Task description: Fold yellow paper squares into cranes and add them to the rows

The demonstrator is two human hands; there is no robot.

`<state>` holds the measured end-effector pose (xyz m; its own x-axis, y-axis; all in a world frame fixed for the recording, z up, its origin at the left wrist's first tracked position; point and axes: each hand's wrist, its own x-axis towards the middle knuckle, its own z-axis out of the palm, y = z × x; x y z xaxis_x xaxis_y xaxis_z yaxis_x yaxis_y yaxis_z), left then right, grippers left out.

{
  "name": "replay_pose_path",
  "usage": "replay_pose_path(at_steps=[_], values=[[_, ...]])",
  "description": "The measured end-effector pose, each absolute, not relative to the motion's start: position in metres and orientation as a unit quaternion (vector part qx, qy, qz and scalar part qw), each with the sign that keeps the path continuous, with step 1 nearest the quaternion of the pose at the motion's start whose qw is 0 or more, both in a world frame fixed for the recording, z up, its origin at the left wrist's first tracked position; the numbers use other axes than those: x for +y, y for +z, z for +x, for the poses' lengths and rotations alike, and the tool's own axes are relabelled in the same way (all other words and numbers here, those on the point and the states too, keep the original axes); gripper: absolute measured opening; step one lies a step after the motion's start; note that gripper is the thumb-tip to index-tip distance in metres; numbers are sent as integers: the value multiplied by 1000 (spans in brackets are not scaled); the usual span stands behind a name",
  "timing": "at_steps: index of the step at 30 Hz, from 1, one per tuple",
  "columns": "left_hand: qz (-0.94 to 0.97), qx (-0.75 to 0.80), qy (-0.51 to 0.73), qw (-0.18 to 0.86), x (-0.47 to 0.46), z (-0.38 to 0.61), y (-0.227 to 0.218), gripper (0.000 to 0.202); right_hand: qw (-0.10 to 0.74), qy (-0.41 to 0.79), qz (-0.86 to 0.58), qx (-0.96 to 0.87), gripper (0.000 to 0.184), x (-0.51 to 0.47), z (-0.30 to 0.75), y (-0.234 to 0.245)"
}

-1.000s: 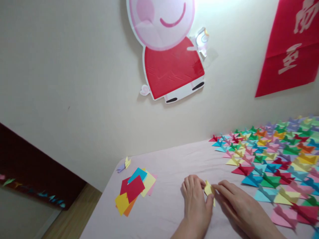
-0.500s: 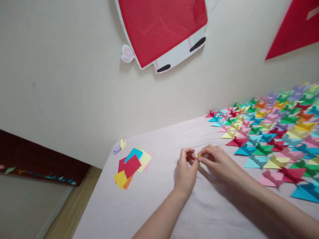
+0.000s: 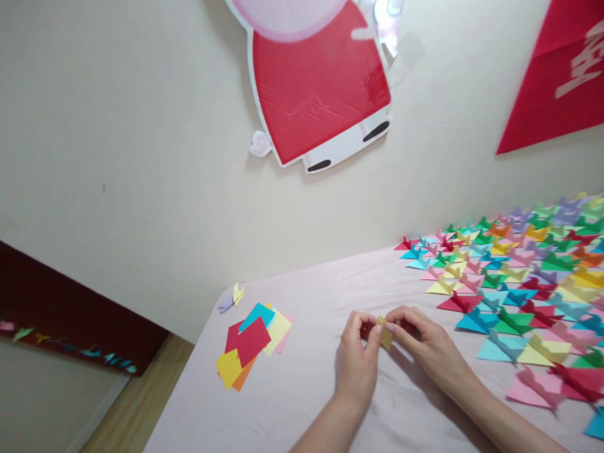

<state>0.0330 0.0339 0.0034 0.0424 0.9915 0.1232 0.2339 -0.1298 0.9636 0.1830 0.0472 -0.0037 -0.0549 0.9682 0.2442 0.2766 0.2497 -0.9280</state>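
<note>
A small folded piece of yellow paper (image 3: 385, 337) is held just above the cloth-covered table (image 3: 302, 402). My left hand (image 3: 357, 352) pinches its left side between thumb and forefinger. From the right, my right hand (image 3: 419, 340) grips the opposite edge with thumb and fingertips. The paper is narrow and pointed at its lower end; the fingertips cover part of its upper sides.
Rows of coloured paper cranes (image 3: 514, 321) fill the table's right side. Loose square paper sheets (image 3: 252, 343) lie in an overlapping pile at left, with small folded yellow and purple pieces (image 3: 237, 294) behind. A wall with a red cartoon cutout (image 3: 321, 94) rises behind.
The view has tilted up, so everything sits lower in the picture. The yellow paper, mostly covered by fingers before, now shows more plainly between both hands, its pointed end downward.
</note>
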Motion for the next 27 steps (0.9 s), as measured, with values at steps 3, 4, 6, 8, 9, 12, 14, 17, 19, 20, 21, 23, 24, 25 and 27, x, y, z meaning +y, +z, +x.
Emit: replay_pose_path(at_steps=[3,4,6,8,9,12,14,17,19,20,21,23,24,25,27], values=[[613,502,458,403,35,33,2,6,493,379,-479,-620,29,48,184,-6],[617,500,457,400,35,32,2,7,494,388,-477,-615,29,49,184,-7],[617,500,458,399,36,32,2,8,495,407,-475,-603,29,49,184,-7],[610,500,464,404,37,31,2,9,499,419,-471,-595,29,49,183,-7],[606,498,468,407,37,31,2,8,500,421,-469,-594,29,49,183,-6],[593,490,483,417,38,31,3,8,500,423,-464,-596,28,48,183,-4],[585,488,491,423,39,31,3,8,499,423,-464,-598,28,47,183,-2],[577,488,494,431,41,31,2,8,496,421,-465,-601,28,47,184,2],[573,488,494,435,41,30,0,7,493,420,-466,-603,27,47,184,3],[571,489,494,437,42,30,0,7,493,418,-467,-603,27,46,184,3],[569,489,495,439,42,30,0,8,494,416,-468,-603,26,46,184,3],[564,489,497,442,42,30,1,8,497,412,-470,-602,24,46,183,1],[562,488,499,444,42,31,2,9,499,411,-469,-602,24,47,183,0],[561,487,500,445,42,31,3,9,499,411,-468,-602,24,47,183,0],[560,485,503,446,42,32,4,10,500,414,-464,-603,24,47,183,-2]])
